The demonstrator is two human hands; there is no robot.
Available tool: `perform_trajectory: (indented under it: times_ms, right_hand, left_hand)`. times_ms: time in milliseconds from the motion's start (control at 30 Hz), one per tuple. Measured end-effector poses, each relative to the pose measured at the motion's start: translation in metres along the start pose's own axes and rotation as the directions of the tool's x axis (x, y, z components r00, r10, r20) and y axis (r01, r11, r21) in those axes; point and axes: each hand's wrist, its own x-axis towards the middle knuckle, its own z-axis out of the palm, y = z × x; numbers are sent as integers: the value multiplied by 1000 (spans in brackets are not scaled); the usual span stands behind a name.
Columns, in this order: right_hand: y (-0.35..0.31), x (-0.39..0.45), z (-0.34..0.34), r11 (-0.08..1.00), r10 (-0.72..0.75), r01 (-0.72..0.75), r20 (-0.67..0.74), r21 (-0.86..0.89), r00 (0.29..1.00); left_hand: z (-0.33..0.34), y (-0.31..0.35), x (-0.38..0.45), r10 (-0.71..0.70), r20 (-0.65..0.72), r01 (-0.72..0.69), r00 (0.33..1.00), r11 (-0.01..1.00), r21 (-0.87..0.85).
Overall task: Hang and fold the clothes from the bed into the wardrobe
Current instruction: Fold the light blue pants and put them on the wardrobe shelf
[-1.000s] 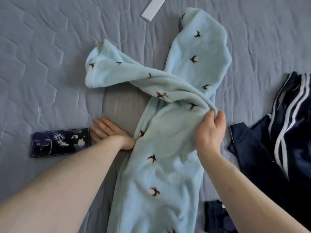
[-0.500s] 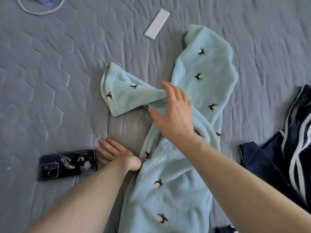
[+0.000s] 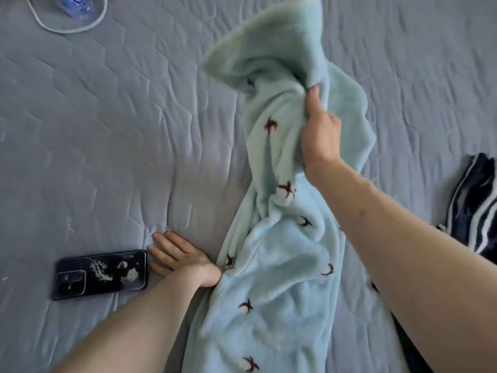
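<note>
Right hand (image 3: 320,133) grips the blurred pyjama leg (image 3: 271,49), fingers clamped, mostly hidden; left hand (image 3: 180,258) flat on bed (image 3: 107,157), fingers apart

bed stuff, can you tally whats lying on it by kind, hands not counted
Garments: 2, the light blue fleece garment and the navy striped garment
Phones: 1, the phone
Cables: 1, the white cable
Clear plastic objects: 1, the clear object, cut off at the top edge
Total: 5
</note>
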Motion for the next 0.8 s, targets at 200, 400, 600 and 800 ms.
perform_trajectory:
  times_ms: [200, 400, 600, 800]
  right_hand:
    - [47, 21, -57, 935, 174, -232, -222, -270, 959]
    - [85, 14, -73, 903, 142, -211, -206, -374, 968]
    - [74, 19, -73, 954, -26, -108, -436, -281, 899]
    - [106, -14, -89, 896, 210, -296, -271, -331, 939]
  left_hand:
    - [12, 13, 2, -101, -161, 83, 982, 990, -115]
    - [18, 14, 2, -108, -178, 91, 978, 991, -101]
    - [18, 14, 1, -102, -179, 76, 978, 986, -150]
    - [12, 16, 0, -132, -156, 103, 979, 977, -185]
